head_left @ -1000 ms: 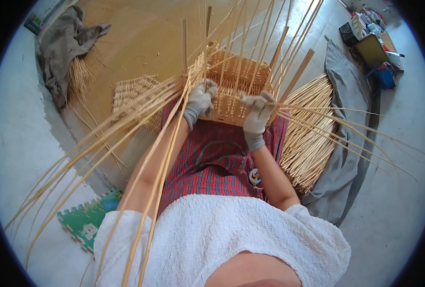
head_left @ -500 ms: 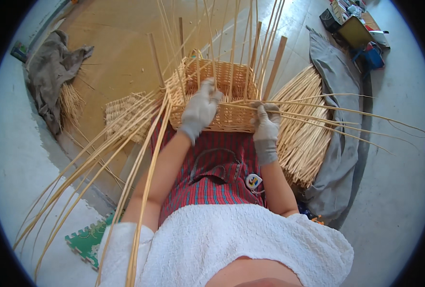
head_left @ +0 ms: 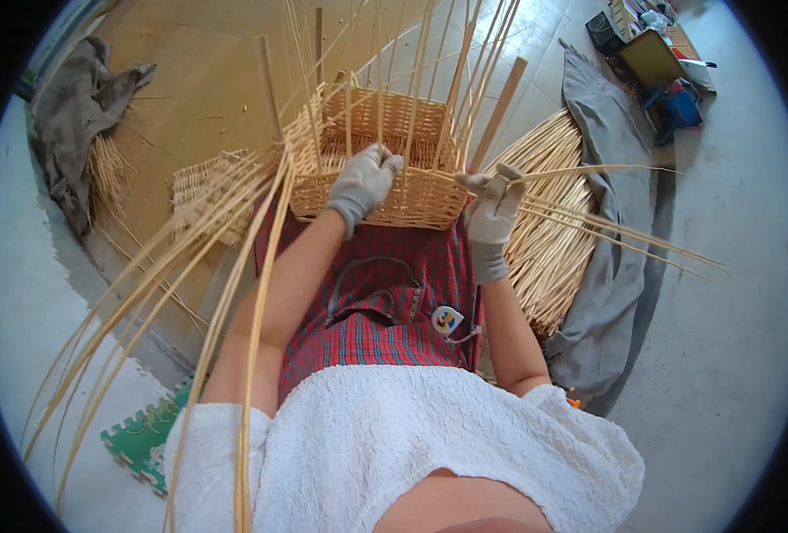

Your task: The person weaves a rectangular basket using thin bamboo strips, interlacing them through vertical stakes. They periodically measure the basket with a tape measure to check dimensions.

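Note:
A partly woven wicker basket (head_left: 385, 201) rests across my lap, with thin upright rods and thicker wooden corner posts (head_left: 498, 114) rising from it. My left hand (head_left: 364, 185), in a pale glove, is closed at the near wall, its fingers pinching the foot of an upright wicker rod (head_left: 380, 89). Beside the right near corner, my gloved right hand (head_left: 493, 213) is closed on wicker strands (head_left: 589, 169) that trail off to the right. Its fingertips are partly hidden. Long loose wicker strands (head_left: 181, 258) fan out from the left near corner, over my left arm.
To the right, a thick bundle of wicker (head_left: 549, 258) lies on grey cloth (head_left: 616, 293). A flat woven panel (head_left: 203, 195) and another grey cloth (head_left: 79, 133) are at the left. A tape measure (head_left: 447, 321) sits on my plaid apron (head_left: 367, 342). Boxes (head_left: 651, 58) stand far right.
My right hand has turned and its grip on the strands has shifted, and the strands swing closer together. The left hand stays at the near wall. The whole view has shifted slightly.

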{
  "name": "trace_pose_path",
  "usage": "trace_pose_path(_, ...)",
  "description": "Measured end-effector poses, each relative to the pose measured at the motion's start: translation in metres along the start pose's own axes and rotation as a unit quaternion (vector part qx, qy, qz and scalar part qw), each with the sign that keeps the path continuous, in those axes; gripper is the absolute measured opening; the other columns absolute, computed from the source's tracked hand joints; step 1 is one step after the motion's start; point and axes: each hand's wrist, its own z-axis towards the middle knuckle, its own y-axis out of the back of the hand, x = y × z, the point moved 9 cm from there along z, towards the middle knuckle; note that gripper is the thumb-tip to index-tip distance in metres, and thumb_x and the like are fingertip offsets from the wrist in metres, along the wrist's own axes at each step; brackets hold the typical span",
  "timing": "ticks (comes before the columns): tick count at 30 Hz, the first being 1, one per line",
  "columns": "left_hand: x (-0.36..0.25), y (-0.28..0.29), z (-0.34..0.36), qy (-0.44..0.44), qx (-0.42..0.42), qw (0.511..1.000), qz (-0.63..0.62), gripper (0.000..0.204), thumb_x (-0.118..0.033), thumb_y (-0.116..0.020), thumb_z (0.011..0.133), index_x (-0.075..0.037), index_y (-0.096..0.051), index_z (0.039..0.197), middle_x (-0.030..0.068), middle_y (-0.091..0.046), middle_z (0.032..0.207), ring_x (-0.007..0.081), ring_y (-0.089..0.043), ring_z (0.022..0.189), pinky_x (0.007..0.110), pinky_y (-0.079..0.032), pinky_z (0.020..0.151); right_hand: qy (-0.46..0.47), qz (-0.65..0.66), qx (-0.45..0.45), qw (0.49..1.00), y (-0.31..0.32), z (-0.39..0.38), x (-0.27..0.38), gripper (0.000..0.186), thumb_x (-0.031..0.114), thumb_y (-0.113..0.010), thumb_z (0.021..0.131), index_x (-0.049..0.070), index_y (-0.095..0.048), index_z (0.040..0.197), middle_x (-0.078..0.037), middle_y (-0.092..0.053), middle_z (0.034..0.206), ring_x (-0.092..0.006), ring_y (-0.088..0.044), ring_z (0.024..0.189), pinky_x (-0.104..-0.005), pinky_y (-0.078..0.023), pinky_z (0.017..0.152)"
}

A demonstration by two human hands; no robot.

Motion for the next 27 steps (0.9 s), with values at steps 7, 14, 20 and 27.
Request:
trace_pose_path(7, -0.073, 0.022, -0.004, -0.086, -0.133, 0.977, 0.140, 0.047, -0.042, -0.065, 0.098, -0.006, -0.059, 0.127, 0.0146, -0.072, 0.092, 0.0308, -0.072, 0.095, 0.045, -0.054, 0.087, 0.035, -0.074, 0.047, 0.995, -0.036, -0.021, 0.037, 0.017, 0.021, -0.047, 0.110, 0.005, -0.048, 0.116, -0.009, -0.069, 0.085, -0.0192, -0.069, 0.071, -0.0278, -0.055, 0.062)
trace_pose_path(14, -0.076, -0.011, -0.020, -0.281, -0.060, 0.926, -0.243, 0.026, -0.024, -0.056, 0.106, -0.008, -0.055, 0.127, 0.0120, -0.066, 0.108, 0.0168, -0.066, 0.064, 0.029, -0.055, 0.058, -0.038, -0.040, -0.101, 0.993, 0.069, 0.007, 0.046, 0.015, 0.005, -0.065, 0.099, 0.002, -0.059, 0.113, -0.012, -0.073, 0.103, -0.0154, -0.070, 0.089, -0.0264, -0.058, 0.070)
trace_pose_path(20, -0.035, -0.078, 0.004, -0.211, -0.057, 0.976, 0.015, 0.021, -0.029, -0.056, 0.107, -0.008, -0.058, 0.104, 0.0057, -0.057, 0.061, 0.0171, -0.054, 0.039, 0.034, -0.044, 0.039, 0.275, -0.445, 0.049, 0.851, -0.051, 0.059, 0.123, 0.057, 0.008, -0.074, 0.087, 0.006, -0.056, 0.142, -0.017, -0.069, 0.124, -0.0269, -0.069, 0.105, -0.0372, -0.054, 0.094)
trace_pose_path(27, -0.051, -0.077, -0.003, -0.146, -0.019, 0.988, -0.036, 0.019, -0.025, -0.057, 0.107, -0.006, -0.057, 0.101, 0.0047, -0.055, 0.060, 0.0163, -0.052, 0.039, 0.036, -0.043, 0.039, 0.173, -0.460, 0.174, 0.854, -0.078, 0.126, 0.119, 0.066, 0.007, -0.068, 0.089, 0.022, -0.050, 0.150, -0.018, -0.063, 0.136, -0.0275, -0.066, 0.120, -0.0421, -0.051, 0.105)
